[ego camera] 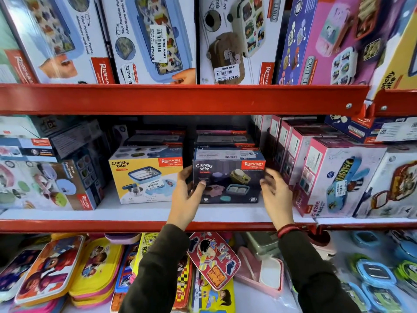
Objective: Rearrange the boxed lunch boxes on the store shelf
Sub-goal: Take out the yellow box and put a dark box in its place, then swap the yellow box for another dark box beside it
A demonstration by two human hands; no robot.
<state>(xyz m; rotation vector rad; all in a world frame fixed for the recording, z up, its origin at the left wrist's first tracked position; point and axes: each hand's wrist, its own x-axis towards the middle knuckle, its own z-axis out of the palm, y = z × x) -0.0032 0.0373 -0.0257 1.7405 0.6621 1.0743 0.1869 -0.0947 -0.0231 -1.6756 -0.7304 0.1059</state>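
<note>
A dark navy "Crunchy bite" lunch box carton (229,177) stands on the white middle shelf (140,213). My left hand (186,196) grips its left side, thumb on the front face. At its right edge, my right hand (274,193) has spread fingers touching the carton. Beside it on the left stands a yellow "Crunchy bite" carton (145,175). Behind both, more dark cartons (223,136) are stacked.
Pink "Kidzee plus" cartons (331,177) crowd the right of the shelf, and pastel cartons (45,184) fill the left. A red shelf lip (180,99) hangs overhead with large cartons above. Flat cartoon lunch boxes (94,267) lie on the shelf below.
</note>
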